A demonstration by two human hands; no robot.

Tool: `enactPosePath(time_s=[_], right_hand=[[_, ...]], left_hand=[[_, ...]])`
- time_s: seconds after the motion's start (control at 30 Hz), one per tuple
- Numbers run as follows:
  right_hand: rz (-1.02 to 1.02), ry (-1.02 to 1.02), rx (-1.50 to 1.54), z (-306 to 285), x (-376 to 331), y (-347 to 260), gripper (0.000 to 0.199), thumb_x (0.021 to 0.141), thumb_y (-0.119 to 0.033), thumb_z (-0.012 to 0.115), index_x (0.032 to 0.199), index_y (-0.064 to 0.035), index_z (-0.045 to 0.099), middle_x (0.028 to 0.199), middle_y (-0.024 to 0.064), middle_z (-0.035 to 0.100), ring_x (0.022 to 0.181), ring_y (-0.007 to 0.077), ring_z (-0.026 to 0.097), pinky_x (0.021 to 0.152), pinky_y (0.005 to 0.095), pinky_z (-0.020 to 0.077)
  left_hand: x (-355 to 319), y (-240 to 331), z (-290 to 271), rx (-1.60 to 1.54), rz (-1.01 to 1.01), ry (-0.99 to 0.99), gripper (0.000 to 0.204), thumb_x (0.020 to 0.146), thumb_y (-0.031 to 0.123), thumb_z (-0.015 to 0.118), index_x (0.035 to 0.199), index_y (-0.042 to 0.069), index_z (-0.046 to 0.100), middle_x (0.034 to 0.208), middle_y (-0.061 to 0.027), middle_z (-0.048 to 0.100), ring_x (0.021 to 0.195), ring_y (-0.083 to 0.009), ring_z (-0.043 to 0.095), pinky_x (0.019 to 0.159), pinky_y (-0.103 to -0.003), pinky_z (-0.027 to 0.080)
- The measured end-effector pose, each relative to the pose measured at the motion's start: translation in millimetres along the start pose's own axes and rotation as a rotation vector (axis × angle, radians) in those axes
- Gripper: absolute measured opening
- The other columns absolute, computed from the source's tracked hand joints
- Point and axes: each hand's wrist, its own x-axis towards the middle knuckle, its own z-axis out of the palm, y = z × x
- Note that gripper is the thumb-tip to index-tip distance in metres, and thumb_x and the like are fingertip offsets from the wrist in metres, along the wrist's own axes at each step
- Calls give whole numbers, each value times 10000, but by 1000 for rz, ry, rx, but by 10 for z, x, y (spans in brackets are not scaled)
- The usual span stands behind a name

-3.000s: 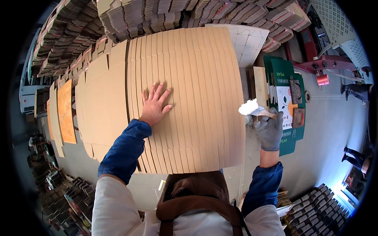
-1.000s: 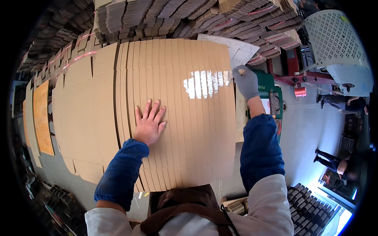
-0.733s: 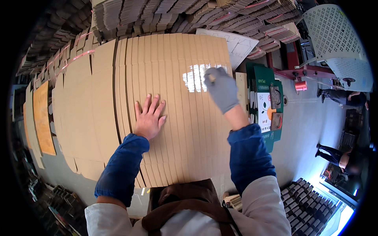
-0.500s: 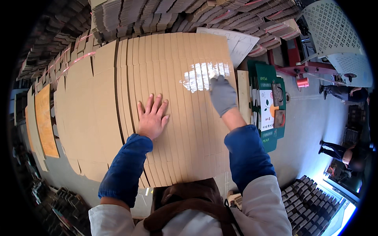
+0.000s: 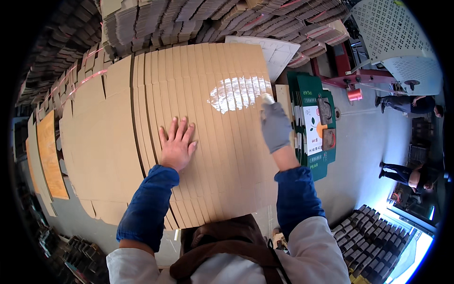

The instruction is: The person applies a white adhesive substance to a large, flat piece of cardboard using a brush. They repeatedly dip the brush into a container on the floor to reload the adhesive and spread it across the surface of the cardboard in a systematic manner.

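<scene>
A fanned row of overlapping brown cardboard sheets lies in front of me. Bare and spread, my left hand rests flat on the sheets left of the middle. A streaky patch of wet-looking white paste covers several sheet edges toward the far right. My right hand, in a grey glove, is closed at the right edge of the sheets. From its fingertips pokes a small white-coated applicator, just right of the paste; the rest of it is hidden in the glove.
Stacked cardboard lines the far side. Green printed boxes lie to the right, beside a wooden strip. Beyond them stand a red-framed machine with a perforated grey cover and two people. An orange-brown board is at left.
The white patch has spread leftward and is more even. My right hand has moved from over the patch to the right edge of the sheets. My left hand stays flat; the whole view has shifted slightly.
</scene>
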Motion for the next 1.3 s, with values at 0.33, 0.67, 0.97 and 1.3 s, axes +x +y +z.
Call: enactPosePath(time_s=[0.33,0.67,0.97,1.3], right_hand=[[-83,41,33,4,-231,19,194,875,-201,649,1047,-110,651,994,148,604,771,353,654,670,457,543],[190,-23,24,-121,-385,486,154,879,-190,651,1005,-105,674,888,139,618,768,332,662,679,440,550],[221,-35,52,-251,-894,364,121,881,-209,623,950,-114,654,900,139,628,740,339,652,685,452,547],[110,-198,199,-339,-1704,-271,146,902,-209,615,995,-126,693,887,129,637,763,335,655,683,426,547]], left_hand=[[30,52,7,-8,-2,-25,592,963,371,515,1509,193,368,1627,-57,228,1507,-327,154,1162,-663,94],[38,46,54,34,9,23,570,983,400,498,1500,191,385,1617,-54,248,1502,-321,170,1151,-674,129],[72,72,49,49,1,-11,564,996,357,466,1526,203,347,1636,-46,211,1514,-311,141,1175,-640,89],[50,53,198,48,33,72,574,984,394,488,1516,214,369,1630,-32,231,1509,-309,166,1158,-658,111]])
